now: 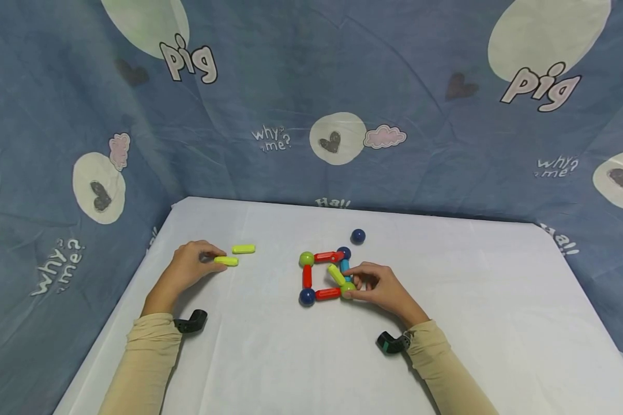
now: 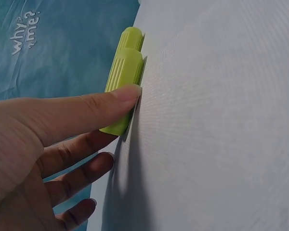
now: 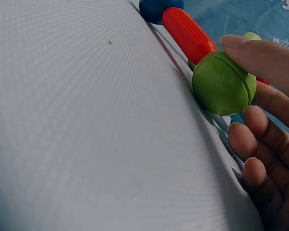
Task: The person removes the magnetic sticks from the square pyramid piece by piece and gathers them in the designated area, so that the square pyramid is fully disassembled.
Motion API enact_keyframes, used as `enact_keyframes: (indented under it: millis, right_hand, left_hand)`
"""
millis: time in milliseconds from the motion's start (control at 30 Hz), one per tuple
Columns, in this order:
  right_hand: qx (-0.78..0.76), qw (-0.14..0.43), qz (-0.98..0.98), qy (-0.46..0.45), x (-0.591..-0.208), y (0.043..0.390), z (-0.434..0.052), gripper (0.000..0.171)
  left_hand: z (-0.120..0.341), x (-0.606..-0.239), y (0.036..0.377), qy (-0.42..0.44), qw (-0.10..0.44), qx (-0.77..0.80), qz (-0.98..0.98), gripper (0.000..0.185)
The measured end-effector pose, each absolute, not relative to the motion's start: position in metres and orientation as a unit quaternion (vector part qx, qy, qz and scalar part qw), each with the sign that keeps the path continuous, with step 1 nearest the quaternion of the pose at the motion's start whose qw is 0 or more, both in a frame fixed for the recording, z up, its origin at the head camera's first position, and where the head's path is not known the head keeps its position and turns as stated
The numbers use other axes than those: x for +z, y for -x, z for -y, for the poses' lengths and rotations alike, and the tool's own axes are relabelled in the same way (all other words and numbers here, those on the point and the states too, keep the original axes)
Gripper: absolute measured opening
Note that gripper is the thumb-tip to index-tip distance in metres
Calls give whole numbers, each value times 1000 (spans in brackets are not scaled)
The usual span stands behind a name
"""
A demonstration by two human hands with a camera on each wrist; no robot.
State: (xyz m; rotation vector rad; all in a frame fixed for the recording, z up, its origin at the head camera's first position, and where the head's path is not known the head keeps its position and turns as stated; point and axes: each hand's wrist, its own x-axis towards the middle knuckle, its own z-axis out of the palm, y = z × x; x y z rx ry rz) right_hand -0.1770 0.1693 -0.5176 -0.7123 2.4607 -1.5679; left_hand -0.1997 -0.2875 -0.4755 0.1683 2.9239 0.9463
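Note:
At the left, my left hand [image 1: 192, 264] pinches a yellow-green toy rod [image 1: 226, 261] between thumb and fingers, low over the table. A second yellow-green rod [image 1: 244, 249] lies just beyond it. My right hand [image 1: 378, 286] grips a green ball [image 3: 222, 84] at a corner of a square frame, thumb on the ball. From that ball a yellow-green rod [image 1: 336, 275] slants upward. The frame's sides are red rods [image 1: 327, 294] and a light blue rod [image 1: 345, 266]. Its other corners are a dark blue ball [image 1: 307, 297], another green ball [image 1: 307, 259] and another dark blue ball [image 1: 344, 252].
A loose dark blue ball [image 1: 358, 236] sits behind the frame's far right corner. Everything lies on a white-covered table [image 1: 270, 357]. A blue printed cloth [image 1: 249, 75] hangs along the table's back and left side.

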Motion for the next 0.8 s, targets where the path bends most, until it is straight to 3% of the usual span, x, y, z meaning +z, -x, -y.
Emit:
enact_keyframes:
  millis: [433, 800]
  right_hand:
    - [-508, 66, -823, 244, -519, 178, -171, 38]
    - [-522, 71, -809, 261, -518, 176, -173, 28]
  left_hand:
    - [286, -474, 198, -61, 23, 306, -950, 36]
    - [271, -463, 196, -92, -23, 319, -943, 34]
